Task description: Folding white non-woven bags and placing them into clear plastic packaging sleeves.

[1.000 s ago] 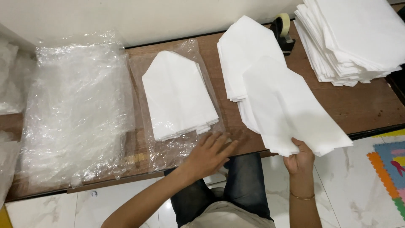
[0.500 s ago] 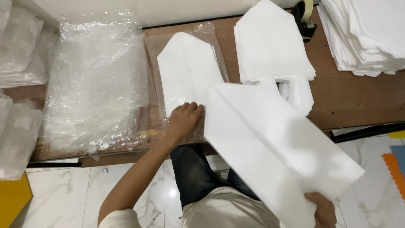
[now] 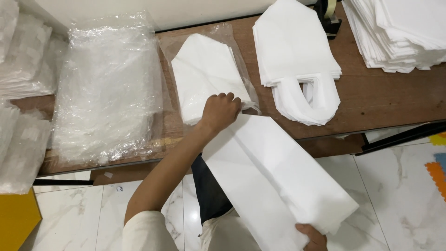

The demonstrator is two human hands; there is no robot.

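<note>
My left hand (image 3: 221, 110) rests on the open mouth of a clear plastic sleeve (image 3: 218, 42) that lies on the brown table and holds folded white fabric bags (image 3: 204, 74). Its fingers curl over the sleeve's edge. My right hand (image 3: 310, 237), low near my lap, grips the near end of a long folded white fabric bag (image 3: 278, 181). That bag slants up to the left, and its far end meets the sleeve's mouth under my left hand.
A heap of empty clear sleeves (image 3: 109, 88) lies left of the sleeve. A pile of white handled bags (image 3: 297, 60) sits to its right, a taller stack (image 3: 399, 32) at the far right. A tape dispenser (image 3: 327, 14) stands behind. The table's front edge (image 3: 381, 130) borders marble floor.
My right hand has drawn the white bag off the right pile, down toward my lap, and swung its far end to the sleeve. My left hand stayed at the sleeve's mouth.
</note>
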